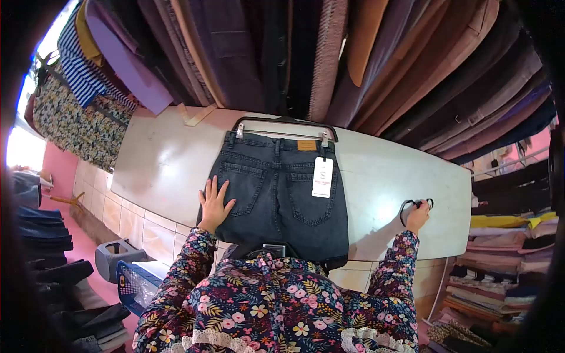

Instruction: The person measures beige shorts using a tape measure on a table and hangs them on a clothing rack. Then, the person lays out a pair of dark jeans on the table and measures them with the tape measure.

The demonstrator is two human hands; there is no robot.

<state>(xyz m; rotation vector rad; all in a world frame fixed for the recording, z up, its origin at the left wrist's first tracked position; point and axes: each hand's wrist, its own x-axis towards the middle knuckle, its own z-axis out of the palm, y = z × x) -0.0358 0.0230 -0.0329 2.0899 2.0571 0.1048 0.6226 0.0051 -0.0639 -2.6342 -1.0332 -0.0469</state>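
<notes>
Dark grey denim shorts lie back-up on the pale, smooth tabletop, clipped to a black hanger, with a white card tag on the right pocket. The left hand rests open and flat on them; the right hand has its fingers curled on a black looped tool, perhaps scissors. The step looks like steadying the shorts while handling the tool; the next move probably calls for keeping the denim flat.

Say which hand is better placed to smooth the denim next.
Probably the left hand: it lies spread on the denim, while the right hand, farther off, seems to hold a black looped object.
</notes>
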